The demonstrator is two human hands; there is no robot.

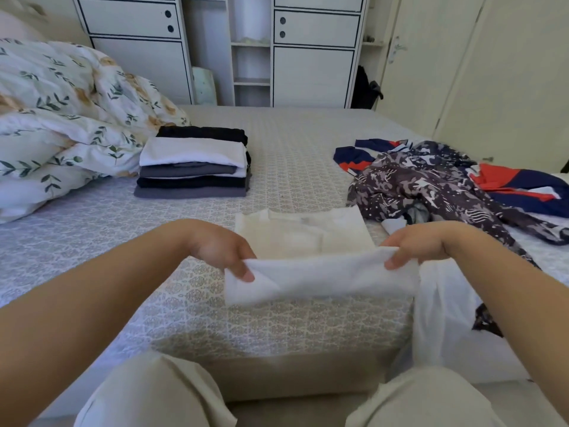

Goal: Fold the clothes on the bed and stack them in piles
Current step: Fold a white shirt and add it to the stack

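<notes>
Both hands pinch white garment (pixel 320 277) | left hand (pixel 223 246); right hand (pixel 414 241)

At the centre of the frame, a soft, matt white cloth garment (pixel 323 280) looks thin and slightly limp. The bed cover (pixel 292 155) is a matt woven fabric with a fine raised pattern. Upper left, the duvet (pixel 70 118) is smooth printed cotton-like cloth. The folded stack (pixel 194 163) is plain matt knit. At top, the cabinet (pixel 314 57) has smooth, faintly satin painted panels.
</notes>
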